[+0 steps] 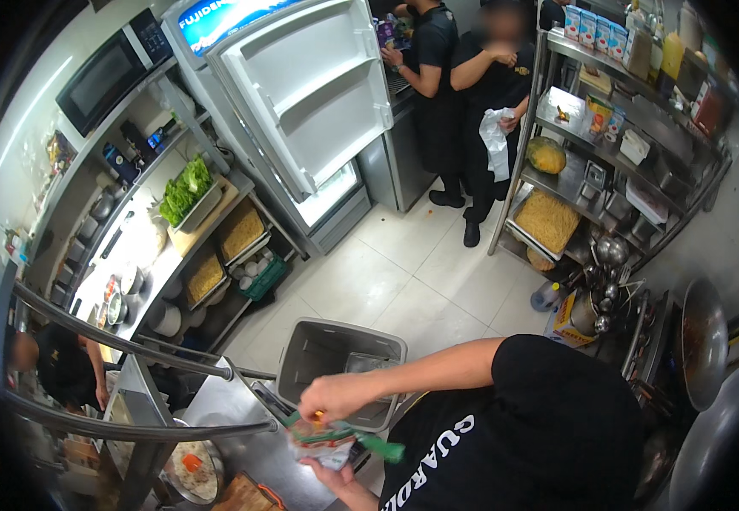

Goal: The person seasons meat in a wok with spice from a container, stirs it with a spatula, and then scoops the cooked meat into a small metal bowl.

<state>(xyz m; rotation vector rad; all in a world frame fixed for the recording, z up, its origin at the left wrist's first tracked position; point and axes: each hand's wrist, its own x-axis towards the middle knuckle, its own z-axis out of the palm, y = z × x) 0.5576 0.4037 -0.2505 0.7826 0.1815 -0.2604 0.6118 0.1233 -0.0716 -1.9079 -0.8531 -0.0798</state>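
Observation:
Both my hands are at a crumpled plastic packet (323,439) printed in green, white and orange, above the edge of a steel worktop (237,426). My right hand (335,400) pinches its upper edge, with a small orange bit at the fingertips. From below, my left hand (331,475) grips the packet's white underside. A green flap (384,447) hangs off toward my black shirt. Directly beyond my right hand stands a grey plastic bin (301,358), whose contents I cannot make out.
Metal rails (216,430) cross at left, by a bowl of rice (203,490). Ahead stands a fridge with its door (314,94) open. Two co-workers (489,102) stand beyond; another (59,366) is at left. Steel shelving (561,111) and woks (703,345) line the right.

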